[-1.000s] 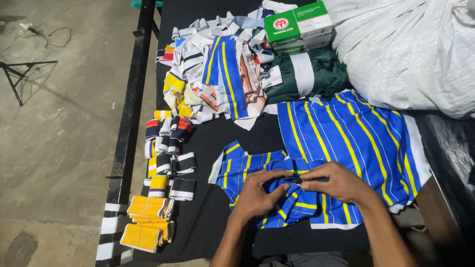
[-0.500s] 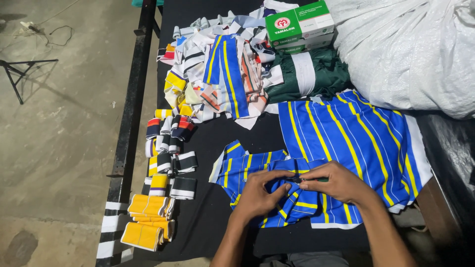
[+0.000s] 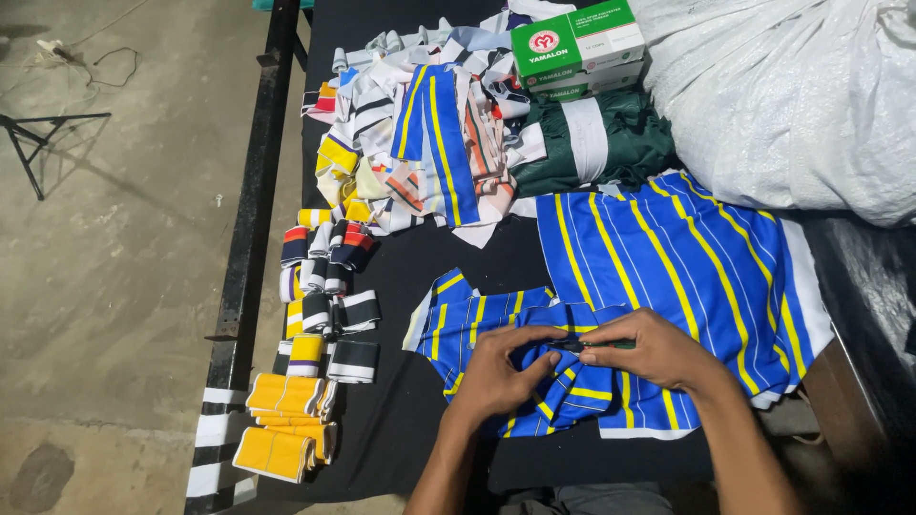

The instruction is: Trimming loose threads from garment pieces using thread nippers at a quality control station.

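So both hands are down at about 6 o'clock on the black surface [image 3: 401, 420], working the same small blue-and-yellow striped piece [image 3: 477, 319]. The left hand [image 3: 496, 372] and the right hand [image 3: 649, 351] sit nearly touching, fingertips pointing at each other across a narrow gap.

The key bit: between the two grips there's a thin dark-green strip or tool [image 3: 596, 343] (too small to say which) lying flat, with its long axis running 9 to 3 o'clock, straight across the person's body. The right grip is pinched together on its 3 o'clock end. The left grip is closed on a fold of the striped cloth right at the 9 o'clock end, thumb and fingers pressed together.

The striped piece itself spreads out from under the hands toward 10 o'clock, lying flat with a bunched fold in the middle where the hands meet. So the cloth lies mostly on the left hand's side, and that hand is the nearer one to the loose part.

Just at 1 o'clock of the hands there's a bigger blue striped panel [image 3: 668, 257], overlapping the small one's edge. Off at 9 o'clock sit rows of folded rib pieces [image 3: 329, 310], with yellow bundles [image 3: 286, 396] near the surface's edge.
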